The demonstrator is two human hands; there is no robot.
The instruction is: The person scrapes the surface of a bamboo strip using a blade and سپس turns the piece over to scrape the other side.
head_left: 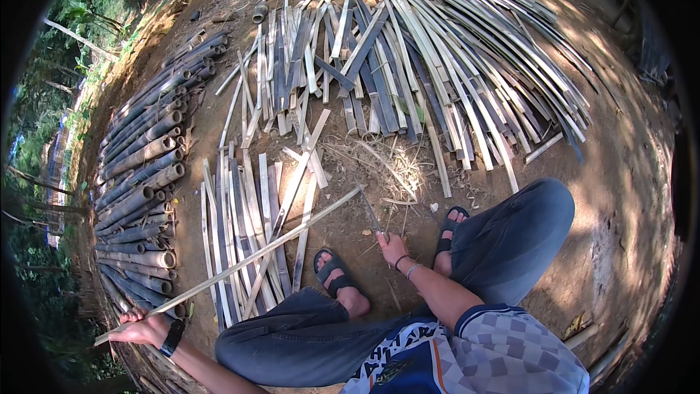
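At the lower left my left hand (142,328) is closed around the lower end of a long, pale bamboo strip (255,255). The strip slants up to the right, its far end in front of my feet. Near the middle, my right hand (394,248) grips a knife (371,210) whose thin dark blade points forward, close to the strip's far end. The knife's handle is hidden in my fist. Pale shavings (401,168) lie on the dirt just beyond the blade.
Split bamboo strips (240,233) lie beneath the held strip. A larger spread of strips (467,80) covers the ground ahead. Whole bamboo poles (146,153) are stacked at the left. My sandalled feet (335,273) rest on bare dirt, knees bent outward.
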